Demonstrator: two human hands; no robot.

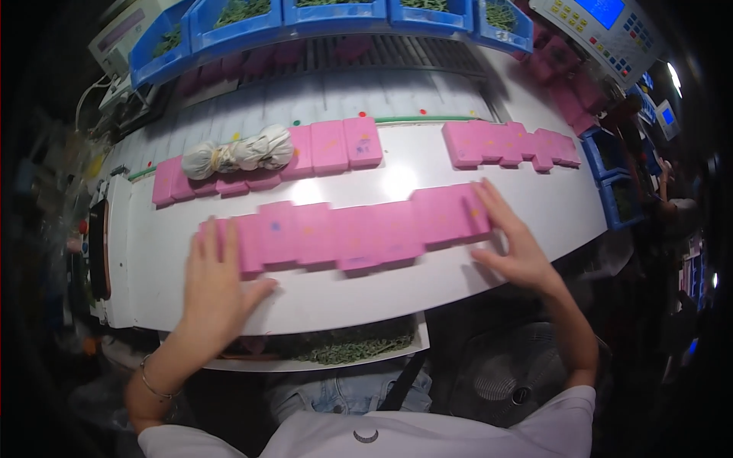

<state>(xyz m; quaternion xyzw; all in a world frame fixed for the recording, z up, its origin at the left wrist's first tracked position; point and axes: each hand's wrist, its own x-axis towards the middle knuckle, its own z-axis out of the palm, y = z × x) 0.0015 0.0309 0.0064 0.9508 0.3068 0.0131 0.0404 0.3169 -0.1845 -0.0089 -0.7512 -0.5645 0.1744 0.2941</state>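
Workshop, by its blue bins (334,14), keypad console (607,37) and white worktable (336,299)

no words or numbers can be read: the lit screen (602,9) and keypad (640,40) right of the blue bins (336,14) show marks too small to make out.

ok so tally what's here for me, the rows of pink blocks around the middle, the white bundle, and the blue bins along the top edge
Rows of pink blocks: 3
White bundle: 1
Blue bins: 5
Total: 9
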